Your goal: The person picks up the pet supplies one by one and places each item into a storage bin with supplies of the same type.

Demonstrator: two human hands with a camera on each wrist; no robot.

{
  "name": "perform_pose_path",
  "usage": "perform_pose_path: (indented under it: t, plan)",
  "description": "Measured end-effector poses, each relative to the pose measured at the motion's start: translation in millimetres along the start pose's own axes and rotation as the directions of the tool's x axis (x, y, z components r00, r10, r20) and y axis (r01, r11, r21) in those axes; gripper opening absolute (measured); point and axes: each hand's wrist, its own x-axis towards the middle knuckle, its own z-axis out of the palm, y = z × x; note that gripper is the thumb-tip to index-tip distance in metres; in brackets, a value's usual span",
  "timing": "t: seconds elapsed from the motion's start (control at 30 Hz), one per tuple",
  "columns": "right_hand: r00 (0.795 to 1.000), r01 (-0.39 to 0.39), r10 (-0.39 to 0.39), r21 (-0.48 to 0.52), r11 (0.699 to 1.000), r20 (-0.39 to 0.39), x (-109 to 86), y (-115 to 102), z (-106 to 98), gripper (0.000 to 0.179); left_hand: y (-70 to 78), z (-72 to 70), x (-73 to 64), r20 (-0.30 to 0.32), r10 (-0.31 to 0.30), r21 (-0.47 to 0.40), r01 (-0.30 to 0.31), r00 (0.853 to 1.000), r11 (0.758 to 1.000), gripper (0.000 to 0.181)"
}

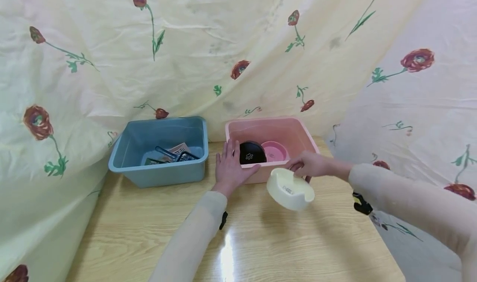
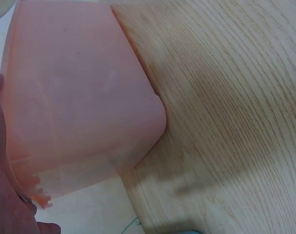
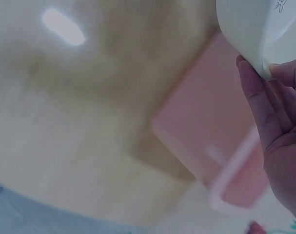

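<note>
My right hand (image 1: 311, 165) pinches the rim of a cream pet bowl (image 1: 288, 197) between thumb and fingers. The bowl is tilted above the table, in front of the pink bin (image 1: 305, 135), and shows a dip in its rim and dark print inside. In the right wrist view, thumb and fingertips meet at the edge of the cream bowl (image 3: 245, 34). My left hand (image 1: 229, 168) rests with straight fingers over the pink bin's front left rim. Inside that bin sit a black bowl (image 1: 251, 151) with a paw print and a pink bowl (image 1: 273, 150).
To the left stands a blue bin (image 1: 167, 176) holding several items, among them a dark blue handled tool (image 1: 165, 153). Both bins are on a wooden table (image 1: 149, 232). A flowered cloth (image 1: 186, 58) hangs behind and around it.
</note>
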Motion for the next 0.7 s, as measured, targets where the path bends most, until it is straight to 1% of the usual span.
perform_pose_path:
  t: [0.1,0.2,0.27,0.33,0.5,0.7]
  plan:
    - [0.999,-0.019,0.017,-0.062,0.998,-0.035,0.0,-16,-25,0.035,-0.1,-1.8,-0.4,0.010,-0.004,0.007,0.004,1.000,1.000,0.123]
    - [0.998,-0.001,-0.008,-0.139,0.990,-0.068,1.8,-28,-47,0.032,0.7,-2.5,-0.1,0.009,0.001,0.013,-0.001,1.000,1.000,0.123]
    - [0.997,0.019,-0.034,-0.190,0.982,-0.073,6.1,-35,-60,0.031,-0.2,-2.6,0.6,0.007,0.005,0.020,-0.005,1.000,1.000,0.123]
    - [0.995,0.046,-0.066,-0.242,0.969,-0.076,10.7,-40,-72,0.030,-0.9,-2.5,1.0,0.009,0.010,0.025,-0.010,1.000,1.000,0.123]
    - [0.993,0.059,-0.089,-0.324,0.944,-0.078,21.0,-50,-100,0.032,-3.1,0.0,1.8,0.003,0.015,0.027,-0.015,1.000,1.000,0.124]
    - [0.988,0.058,-0.113,-0.426,0.903,-0.106,35.9,-50,-122,0.035,-3.4,1.7,1.7,-0.003,0.006,0.025,-0.005,1.000,1.000,0.123]
